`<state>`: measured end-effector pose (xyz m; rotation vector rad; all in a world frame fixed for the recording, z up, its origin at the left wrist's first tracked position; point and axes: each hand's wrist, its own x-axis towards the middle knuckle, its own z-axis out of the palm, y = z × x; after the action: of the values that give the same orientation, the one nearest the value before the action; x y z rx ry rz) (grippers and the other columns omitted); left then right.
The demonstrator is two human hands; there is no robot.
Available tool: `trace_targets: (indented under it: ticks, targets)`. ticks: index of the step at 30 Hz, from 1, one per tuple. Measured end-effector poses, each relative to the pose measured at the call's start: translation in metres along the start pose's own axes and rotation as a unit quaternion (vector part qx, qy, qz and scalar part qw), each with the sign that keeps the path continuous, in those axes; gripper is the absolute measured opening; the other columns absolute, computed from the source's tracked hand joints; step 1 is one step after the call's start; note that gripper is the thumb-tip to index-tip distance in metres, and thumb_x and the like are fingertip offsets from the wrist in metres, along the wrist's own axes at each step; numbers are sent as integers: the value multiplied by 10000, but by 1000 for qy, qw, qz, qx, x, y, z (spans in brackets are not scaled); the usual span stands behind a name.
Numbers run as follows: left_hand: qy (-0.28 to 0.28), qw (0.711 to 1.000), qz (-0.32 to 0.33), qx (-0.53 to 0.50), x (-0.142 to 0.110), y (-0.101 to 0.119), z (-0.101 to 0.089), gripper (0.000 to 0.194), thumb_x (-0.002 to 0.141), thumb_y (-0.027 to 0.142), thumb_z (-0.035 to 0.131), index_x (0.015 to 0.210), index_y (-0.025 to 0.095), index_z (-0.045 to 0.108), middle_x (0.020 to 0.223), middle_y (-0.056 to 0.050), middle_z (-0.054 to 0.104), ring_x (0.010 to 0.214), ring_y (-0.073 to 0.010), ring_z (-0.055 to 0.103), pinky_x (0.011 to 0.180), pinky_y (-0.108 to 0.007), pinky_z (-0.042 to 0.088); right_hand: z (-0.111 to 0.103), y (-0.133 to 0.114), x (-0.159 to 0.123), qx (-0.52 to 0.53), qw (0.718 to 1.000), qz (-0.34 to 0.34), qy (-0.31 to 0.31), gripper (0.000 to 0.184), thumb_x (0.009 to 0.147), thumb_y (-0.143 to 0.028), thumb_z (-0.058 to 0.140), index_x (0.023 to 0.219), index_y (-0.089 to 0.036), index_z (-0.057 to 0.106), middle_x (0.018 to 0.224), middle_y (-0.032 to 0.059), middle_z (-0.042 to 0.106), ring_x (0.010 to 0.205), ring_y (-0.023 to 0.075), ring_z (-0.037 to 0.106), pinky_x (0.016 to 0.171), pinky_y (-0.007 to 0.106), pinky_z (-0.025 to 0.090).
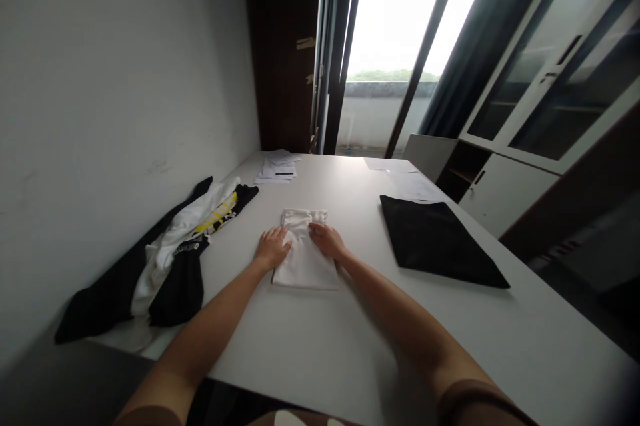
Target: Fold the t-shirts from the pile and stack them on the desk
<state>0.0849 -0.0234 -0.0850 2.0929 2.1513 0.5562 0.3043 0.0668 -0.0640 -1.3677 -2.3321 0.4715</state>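
A folded white garment (305, 269) lies on the white table before me, with gathered fabric along its far end. My left hand (273, 247) rests flat on its left edge, fingers stretched out and thumb on the cloth. On the right side, my right hand (327, 241) has its fingers bent and drawn together on the fabric near the far end, and creases run from the fingertips. The exact kind of garment is hard to make out from its folded shape.
A pile of black and white clothes (170, 253), one with yellow print, lies along the left wall. A flat black folded cloth (435, 236) is at the right. Papers (278, 167) lie at the far left, and more sheets (400, 176) at the far right of the table (310, 339).
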Motion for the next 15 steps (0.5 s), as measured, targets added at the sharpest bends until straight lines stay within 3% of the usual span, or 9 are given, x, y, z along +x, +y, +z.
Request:
trace_targets:
  ticks: [7,11,15]
  targets:
    - [-9,1000,-8,-9,-5,7,-8,565,990,431,422,1513,219,462,1581,-123,436,1479,-295,330,1236,-522,141,-8,-3,24,-68,997,24,-30,509,974,-443,534,1460,-296,561,1334,100,658,1211,280,626,1004,353,457]
    - [7,1000,8,2,-7,9,-11,550,1007,439,407,1489,188,493,1554,-136,467,1447,-283,384,1227,-473,196,-4,1,27,-65,997,22,-41,485,983,-335,506,1465,-347,556,1319,63,678,1189,267,645,994,352,471]
    - [26,999,25,-11,-8,6,-13,515,1025,434,389,1462,193,517,1507,-114,530,1401,-253,449,1210,-436,256,-3,8,24,0,1000,-8,5,525,979,-202,463,1483,-326,545,1344,54,667,1183,239,651,1026,340,466]
